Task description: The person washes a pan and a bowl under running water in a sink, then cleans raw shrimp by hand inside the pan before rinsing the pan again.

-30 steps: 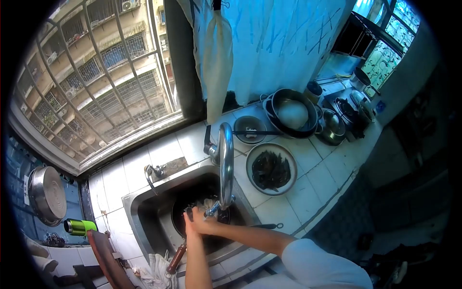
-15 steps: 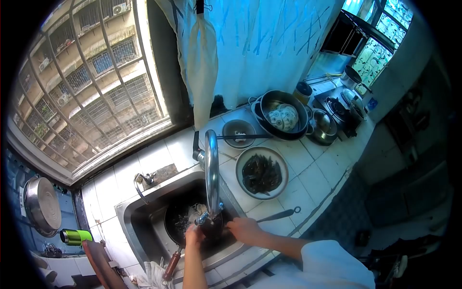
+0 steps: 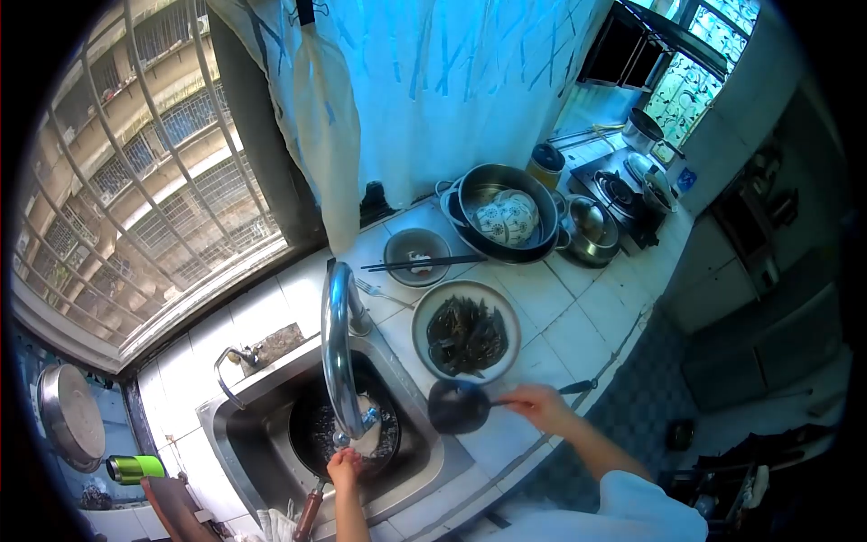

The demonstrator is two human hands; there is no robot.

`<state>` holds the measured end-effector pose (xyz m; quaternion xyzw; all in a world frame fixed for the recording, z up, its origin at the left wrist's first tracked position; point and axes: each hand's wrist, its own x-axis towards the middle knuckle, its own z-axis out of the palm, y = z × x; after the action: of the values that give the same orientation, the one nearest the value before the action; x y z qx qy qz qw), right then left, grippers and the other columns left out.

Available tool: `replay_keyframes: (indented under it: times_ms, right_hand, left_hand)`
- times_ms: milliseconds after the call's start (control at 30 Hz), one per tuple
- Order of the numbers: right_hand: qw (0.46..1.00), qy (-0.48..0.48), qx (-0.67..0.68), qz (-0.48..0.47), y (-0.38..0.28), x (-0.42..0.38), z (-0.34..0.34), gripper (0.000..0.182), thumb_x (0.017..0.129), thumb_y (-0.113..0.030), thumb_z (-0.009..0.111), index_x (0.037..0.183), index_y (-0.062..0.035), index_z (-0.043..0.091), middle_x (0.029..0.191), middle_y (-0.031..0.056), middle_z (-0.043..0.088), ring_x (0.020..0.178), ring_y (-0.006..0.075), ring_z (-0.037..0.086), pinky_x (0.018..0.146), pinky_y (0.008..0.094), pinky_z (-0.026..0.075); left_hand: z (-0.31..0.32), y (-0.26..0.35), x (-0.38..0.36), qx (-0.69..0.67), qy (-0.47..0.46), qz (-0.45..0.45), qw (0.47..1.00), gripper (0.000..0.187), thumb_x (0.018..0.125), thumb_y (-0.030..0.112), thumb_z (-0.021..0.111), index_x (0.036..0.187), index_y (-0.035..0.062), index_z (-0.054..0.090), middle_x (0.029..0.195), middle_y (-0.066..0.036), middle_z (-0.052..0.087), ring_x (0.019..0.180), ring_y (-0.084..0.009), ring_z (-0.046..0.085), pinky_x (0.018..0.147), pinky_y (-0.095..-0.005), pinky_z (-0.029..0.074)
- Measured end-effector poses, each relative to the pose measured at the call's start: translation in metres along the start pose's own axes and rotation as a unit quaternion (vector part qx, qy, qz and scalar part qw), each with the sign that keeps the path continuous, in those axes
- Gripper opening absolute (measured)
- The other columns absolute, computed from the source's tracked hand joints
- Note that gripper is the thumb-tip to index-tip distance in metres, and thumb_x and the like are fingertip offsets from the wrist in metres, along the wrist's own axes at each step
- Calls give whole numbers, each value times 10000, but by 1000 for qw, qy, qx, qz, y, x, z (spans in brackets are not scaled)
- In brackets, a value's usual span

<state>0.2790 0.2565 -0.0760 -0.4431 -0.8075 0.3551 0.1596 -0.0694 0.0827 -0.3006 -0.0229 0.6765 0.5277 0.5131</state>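
Far left, a steel pan [image 3: 68, 417] hangs by a green bottle [image 3: 135, 468]. Sink [image 3: 237, 434] sits at 7 o'clock of the view, a wok [image 3: 318, 432] in it with its wooden handle [image 3: 305, 517] pointing to 6 o'clock. Left hand [image 3: 344, 469] rests on the wok's near rim under the tap [image 3: 336, 348]; fingers look curled on the rim (grip partly hidden, cannot tell how tight). Right of the sink, on the counter [image 3: 578, 325], the right hand [image 3: 540, 406] is closed around a spatula [image 3: 459, 406] handle, blade pointing to 9 o'clock, just over the sink edge. At 12 o'clock of the blade, a plate of dark greens [image 3: 466, 331]. Beyond it, a small bowl [image 3: 416, 256] with chopsticks [image 3: 420, 263] across. Further right, a big pot [image 3: 506, 213] holding patterned bowls, then a stove [image 3: 619, 191].
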Motion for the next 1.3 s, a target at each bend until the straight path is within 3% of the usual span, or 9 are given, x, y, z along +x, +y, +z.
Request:
replay_keyframes:
  times_ms: [167, 333, 733, 867, 967, 1067, 1167, 1267, 1300]
  right_hand:
    - [964, 196, 162, 76, 48, 40, -36, 224, 796, -20, 598, 1018, -8, 612, 747, 37, 584, 688, 109, 539, 611, 231, 434]
    - [905, 328, 234, 136, 115, 94, -66, 236, 851, -32, 526, 1075, -10, 597, 709, 34, 574, 593, 87, 499, 546, 199, 412]
    - [888, 404, -15, 221, 191, 133, -105, 225, 855, -110, 542, 1055, -42, 617, 786, 75, 634, 692, 150, 598, 662, 263, 481]
    - [873, 390, -95, 279, 189, 142, -109, 280, 832, -96, 571, 1107, -43, 580, 987, 121, 623, 887, 189, 593, 812, 306, 455]
    - [855, 446, -245, 96, 241, 139, -103, 336, 772, -45, 600, 1104, -28, 557, 1004, 129, 596, 886, 249, 567, 808, 362, 426]
    - [838, 496, -226, -2, 132, 130, -71, 226, 780, -31, 586, 1006, -36, 572, 892, 91, 579, 782, 227, 552, 746, 357, 438]
    - [975, 222, 22, 2, 26, 106, 16, 146, 802, -5, 547, 935, -57, 575, 857, 47, 568, 739, 137, 538, 649, 285, 441]
    - [974, -99, 32, -202, -57, 98, 115, 198, 768, -48, 558, 965, -36, 554, 928, 137, 551, 873, 288, 547, 757, 361, 451]
    - [975, -187, -37, -110, -69, 95, 154, 227, 795, -123, 563, 1007, -41, 556, 1091, 174, 527, 982, 321, 523, 889, 405, 386]
  left_hand:
    - [4, -2, -5, -15, 0, 18, 1000, 105, 855, 60, 491, 908, -8, 553, 762, -105, 608, 570, -124, 562, 478, -200, 446]
    - [11, 9, -13, -14, 2, 23, 1000, 118, 833, 23, 469, 910, 1, 555, 757, -96, 613, 566, -125, 566, 488, -204, 451]
    - [-3, 12, -26, 2, 68, 11, 998, 104, 848, 46, 464, 890, 32, 558, 748, -74, 614, 579, -133, 581, 512, -231, 481]
    - [4, 16, -27, -6, 77, -14, 997, 95, 853, 42, 460, 848, 47, 555, 730, -75, 619, 577, -122, 585, 469, -204, 451]
    - [8, 12, -19, 17, 54, 9, 998, 151, 853, 63, 475, 752, 57, 587, 642, -1, 574, 535, -59, 513, 465, -161, 372]
    - [3, 7, -8, 205, 47, 66, 975, 117, 790, 89, 531, 816, 13, 616, 641, -32, 585, 569, -141, 543, 540, -257, 423]
    - [11, 27, -19, 355, 95, 124, 922, 169, 757, 122, 558, 855, -3, 617, 735, -141, 618, 652, -287, 574, 667, -372, 457]
    - [-2, 29, -19, 479, 141, 270, 823, 166, 744, 99, 559, 871, 13, 622, 807, -150, 611, 782, -322, 560, 744, -388, 444]
    - [-2, 41, -30, 501, 154, 303, 796, 182, 719, 68, 573, 889, 21, 620, 876, -141, 594, 902, -318, 522, 814, -388, 415]
